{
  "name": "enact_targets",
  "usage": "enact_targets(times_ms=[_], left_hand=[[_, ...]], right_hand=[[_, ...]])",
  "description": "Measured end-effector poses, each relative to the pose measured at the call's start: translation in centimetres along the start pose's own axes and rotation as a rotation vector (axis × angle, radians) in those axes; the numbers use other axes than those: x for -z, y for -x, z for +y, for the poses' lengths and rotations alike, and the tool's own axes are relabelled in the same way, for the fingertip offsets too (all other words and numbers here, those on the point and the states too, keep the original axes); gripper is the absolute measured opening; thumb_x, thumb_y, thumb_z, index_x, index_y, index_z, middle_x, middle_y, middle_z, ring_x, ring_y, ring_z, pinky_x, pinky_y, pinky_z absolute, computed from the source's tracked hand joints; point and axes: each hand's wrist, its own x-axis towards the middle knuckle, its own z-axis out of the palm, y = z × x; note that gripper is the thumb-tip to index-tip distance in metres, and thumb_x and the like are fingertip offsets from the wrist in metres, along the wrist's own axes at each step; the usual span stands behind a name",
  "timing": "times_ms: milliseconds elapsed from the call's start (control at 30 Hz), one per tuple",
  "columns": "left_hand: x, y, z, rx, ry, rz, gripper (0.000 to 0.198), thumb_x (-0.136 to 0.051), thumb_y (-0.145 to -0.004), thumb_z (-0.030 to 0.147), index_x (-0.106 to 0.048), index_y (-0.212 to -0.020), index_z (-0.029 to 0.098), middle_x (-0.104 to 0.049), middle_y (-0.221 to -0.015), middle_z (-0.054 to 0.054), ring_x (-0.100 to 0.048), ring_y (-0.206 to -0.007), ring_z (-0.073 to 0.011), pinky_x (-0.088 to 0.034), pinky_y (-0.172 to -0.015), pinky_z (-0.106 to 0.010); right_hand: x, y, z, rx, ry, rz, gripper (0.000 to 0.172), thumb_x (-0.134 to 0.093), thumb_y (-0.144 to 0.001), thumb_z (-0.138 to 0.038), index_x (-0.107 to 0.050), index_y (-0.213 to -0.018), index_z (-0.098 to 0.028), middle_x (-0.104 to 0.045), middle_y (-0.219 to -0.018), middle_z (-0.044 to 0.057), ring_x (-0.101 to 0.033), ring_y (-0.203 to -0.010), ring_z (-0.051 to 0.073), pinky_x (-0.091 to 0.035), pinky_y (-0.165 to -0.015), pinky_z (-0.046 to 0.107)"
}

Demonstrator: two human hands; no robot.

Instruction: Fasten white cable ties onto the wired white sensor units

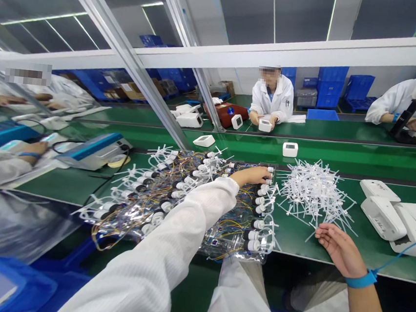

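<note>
My left hand (253, 175) reaches across to the far right corner of rows of wired parts. Its fingers are closed on a small white-and-black cylindrical part there. Similar cylindrical parts (255, 235), fitted with white tubes and thin coloured wires, lie on clear plastic sheets (218, 243). My right hand (342, 250), wearing a blue wrist strap (361, 279), is at the near edge of a heap of white cable ties (313, 190). Its thumb and fingers are pinched together at the end of one tie, though the exact grip is small in view.
White device housings (384, 217) lie at the right. White monitors (290, 149) rest on the green bench beyond. Blue-topped equipment (93, 150) stands at the left, near a co-worker's sleeve. A metal post (155, 92) rises over the bench. Other people work across the line.
</note>
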Motion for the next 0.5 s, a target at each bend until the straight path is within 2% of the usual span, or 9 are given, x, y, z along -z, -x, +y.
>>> enact_targets(times_ms=[367,500], left_hand=[[0.2,-0.9,1.5,0.11,-0.107,-0.002,0.01,-0.077,-0.091,0.018,-0.079,-0.101,0.017,-0.079,-0.102,-0.011,-0.07,-0.092,-0.0253,-0.051,-0.087,-0.031],[0.7,-0.6,1.9,0.133,-0.119,-0.029,0.018,-0.075,-0.093,0.022,-0.08,-0.111,0.018,-0.081,-0.109,-0.012,-0.072,-0.094,-0.0258,-0.051,-0.084,-0.031]], right_hand=[[-0.1,0.1,-0.1,0.009,-0.005,-0.009,0.042,-0.094,-0.084,-0.057,-0.088,-0.11,-0.025,-0.084,-0.105,0.011,-0.077,-0.104,0.028,-0.062,-0.091,0.039],[0.0,0.1,0.1,0.015,-0.016,-0.02,0.041,-0.093,-0.085,-0.056,-0.088,-0.111,-0.025,-0.084,-0.105,0.011,-0.076,-0.104,0.028,-0.062,-0.091,0.039]])
